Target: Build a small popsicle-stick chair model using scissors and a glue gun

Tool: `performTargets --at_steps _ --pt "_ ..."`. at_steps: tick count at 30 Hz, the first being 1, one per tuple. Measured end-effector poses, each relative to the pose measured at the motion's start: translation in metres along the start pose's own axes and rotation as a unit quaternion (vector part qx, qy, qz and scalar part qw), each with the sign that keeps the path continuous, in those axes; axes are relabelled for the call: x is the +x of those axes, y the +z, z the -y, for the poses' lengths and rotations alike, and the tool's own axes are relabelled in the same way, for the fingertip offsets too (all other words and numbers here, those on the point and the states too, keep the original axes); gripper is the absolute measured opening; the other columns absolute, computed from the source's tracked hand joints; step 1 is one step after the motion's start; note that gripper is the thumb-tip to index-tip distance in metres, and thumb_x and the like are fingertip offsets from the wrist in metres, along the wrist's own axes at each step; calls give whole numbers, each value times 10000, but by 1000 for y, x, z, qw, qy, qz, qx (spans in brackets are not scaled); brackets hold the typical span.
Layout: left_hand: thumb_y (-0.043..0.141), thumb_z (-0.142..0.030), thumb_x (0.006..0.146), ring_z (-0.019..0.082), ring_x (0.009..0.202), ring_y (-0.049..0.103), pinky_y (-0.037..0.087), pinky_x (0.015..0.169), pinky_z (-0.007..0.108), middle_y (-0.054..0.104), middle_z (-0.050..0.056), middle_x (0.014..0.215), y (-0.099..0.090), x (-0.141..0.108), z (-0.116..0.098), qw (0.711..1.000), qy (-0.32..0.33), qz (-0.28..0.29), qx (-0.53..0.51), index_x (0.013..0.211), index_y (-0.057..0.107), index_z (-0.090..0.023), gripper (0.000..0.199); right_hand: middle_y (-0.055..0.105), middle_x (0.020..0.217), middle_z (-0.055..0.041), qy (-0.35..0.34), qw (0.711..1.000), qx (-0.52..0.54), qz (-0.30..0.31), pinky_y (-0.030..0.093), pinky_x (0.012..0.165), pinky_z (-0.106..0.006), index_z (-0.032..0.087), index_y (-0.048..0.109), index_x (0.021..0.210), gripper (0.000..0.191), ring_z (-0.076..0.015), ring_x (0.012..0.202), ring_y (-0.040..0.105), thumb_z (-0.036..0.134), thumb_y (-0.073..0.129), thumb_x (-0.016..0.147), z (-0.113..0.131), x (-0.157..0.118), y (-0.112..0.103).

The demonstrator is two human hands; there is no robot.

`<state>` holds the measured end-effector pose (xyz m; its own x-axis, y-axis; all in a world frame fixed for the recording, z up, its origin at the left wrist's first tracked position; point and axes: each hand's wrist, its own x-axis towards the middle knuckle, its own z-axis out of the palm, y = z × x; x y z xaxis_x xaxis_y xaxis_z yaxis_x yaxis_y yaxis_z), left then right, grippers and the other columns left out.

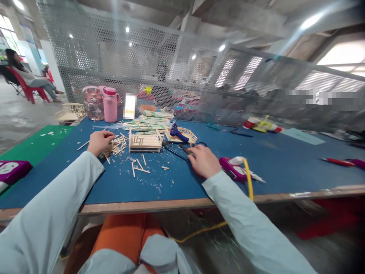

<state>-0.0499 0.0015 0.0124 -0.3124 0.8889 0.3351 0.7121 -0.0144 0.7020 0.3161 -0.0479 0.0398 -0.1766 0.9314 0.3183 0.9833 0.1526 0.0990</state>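
My left hand (98,144) is closed at the left, thumb and fingers together over a pile of short wooden sticks (118,145). What sits between its fingertips, if anything, is too small to make out. My right hand (204,160) curls over a pair of scissors (184,149) with dark blades and a red handle mostly hidden under the palm. Pliers with dark jaws (174,151) lie just left of it. Between the hands stands a small bed-like frame of wooden sticks (146,141). Behind the pliers, a blue glue gun (179,134) rests by another stick frame (192,136).
Several loose sticks (139,165) and scraps lie on the blue tabletop (176,186). A purple-and-white tool (232,169) with a yellow strap is right of my right hand. Bundled sticks (151,121), a pink bottle (110,106) and a clear jug (94,104) stand before a perforated metal screen (114,57).
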Motion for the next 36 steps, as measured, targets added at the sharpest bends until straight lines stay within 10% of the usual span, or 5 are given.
performTargets --at_steps 11,22,26,36 --pt "573 -327 658 201 755 639 511 761 339 702 77 854 13 -21 -22 979 136 128 -83 1042 641 -120 442 641 664 12 -77 972 181 128 397 546 -199 181 607 692 164 -126 618 577 216 747 613 62 86 17" --pt "620 -534 644 159 647 575 462 660 300 644 40 737 20 -23 -20 978 121 142 -92 907 611 -142 472 711 823 -35 -174 939 278 -105 449 737 -249 175 679 986 261 -157 766 627 207 495 803 86 55 4" --pt "616 -534 646 165 656 581 456 632 292 641 47 755 22 -21 -18 975 116 153 -108 933 607 -137 489 681 1180 -38 -219 945 233 -68 449 880 -274 228 660 1153 383 -182 1049 627 196 445 838 107 47 7" --pt "623 -518 650 162 652 565 439 640 293 627 33 741 21 -23 -21 975 115 153 -116 901 598 -152 444 677 1186 -58 -211 972 101 -24 474 777 -304 241 465 1385 503 -212 977 659 258 392 888 119 47 7"
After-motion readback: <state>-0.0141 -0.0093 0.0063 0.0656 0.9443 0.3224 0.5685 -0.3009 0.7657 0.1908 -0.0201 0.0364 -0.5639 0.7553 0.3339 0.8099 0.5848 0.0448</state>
